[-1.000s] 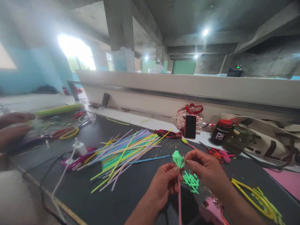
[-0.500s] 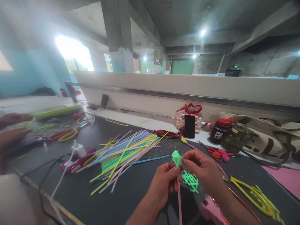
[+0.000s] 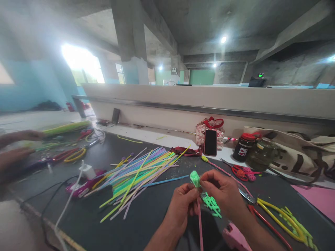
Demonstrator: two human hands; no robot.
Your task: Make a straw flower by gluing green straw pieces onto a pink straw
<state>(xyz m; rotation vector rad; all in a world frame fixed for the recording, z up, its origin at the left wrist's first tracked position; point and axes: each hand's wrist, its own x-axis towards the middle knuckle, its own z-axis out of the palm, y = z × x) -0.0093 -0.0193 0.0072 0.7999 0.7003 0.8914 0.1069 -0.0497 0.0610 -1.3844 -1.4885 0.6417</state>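
Note:
A bunch of short bright-green pipe cleaner pieces point(image 3: 194, 178) tops a pink pipe cleaner stem point(image 3: 200, 223) that hangs straight down. My left hand point(image 3: 183, 200) pinches the base of the bunch, where it meets the stem. Thumb and forefinger of my right hand point(image 3: 222, 188) are pressed together against the bunch's right side; anything between them is too small to make out. Loose cut green pieces point(image 3: 212, 205) lie on the dark table just beneath my right hand. Under my right forearm, a pink object point(image 3: 235, 237) is partly covered.
Many coloured pipe cleaners point(image 3: 141, 177) spread left of my hands. To the right lie yellow-handled cutters point(image 3: 281, 218), a red handle point(image 3: 272, 226) and red-handled scissors point(image 3: 238, 173). A phone point(image 3: 210, 143), bottle point(image 3: 244, 148) and jar point(image 3: 261, 155) stand behind. A co-worker's hands point(image 3: 19, 146) are far left.
The view has shifted slightly. My hands keep nearly the same hold, with the right fingers still at the green bunch. The co-worker's hands have moved a little right.

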